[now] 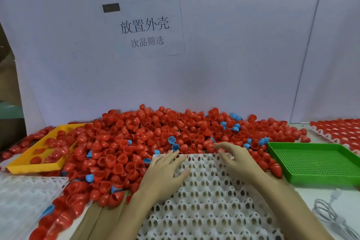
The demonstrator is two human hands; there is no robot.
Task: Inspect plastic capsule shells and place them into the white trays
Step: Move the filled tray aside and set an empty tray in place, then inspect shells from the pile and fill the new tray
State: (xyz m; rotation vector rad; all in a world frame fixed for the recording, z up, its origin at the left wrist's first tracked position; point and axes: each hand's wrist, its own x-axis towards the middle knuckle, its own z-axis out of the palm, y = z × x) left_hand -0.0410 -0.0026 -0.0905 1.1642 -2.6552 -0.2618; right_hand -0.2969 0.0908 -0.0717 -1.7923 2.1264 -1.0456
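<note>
Hundreds of red capsule shells (pixel 148 138) lie heaped across the tabletop (pixel 311 195) against the white back wall, with a few blue shells (pixel 171 140) scattered through them. In front of the heap sits the white tray (pixel 210 196), its sockets all bare, its far edge touching the pile. To the right is a green perforated tray (pixel 315 161) with nothing in it; to the left a yellow tray (pixel 39 161) holds a few red shells. Another white tray (pixel 23 196) lies at the lower left, and one already filled with red shells (pixel 339 130) at the far right. A grey cable (pixel 329 212) is coiled near the right forearm.

Both hands rest at the tray's far edge, near each other. The left hand (pixel 167 169) lies flat with fingers spread; the right hand (pixel 235 157) has fingers loosely bent over the edge. Neither grips a shell.

Risks, as I judge them: raking shells forward could spill them past the sockets, blue shells could slip in unnoticed, and the heap's edge could slide onto the tray.
</note>
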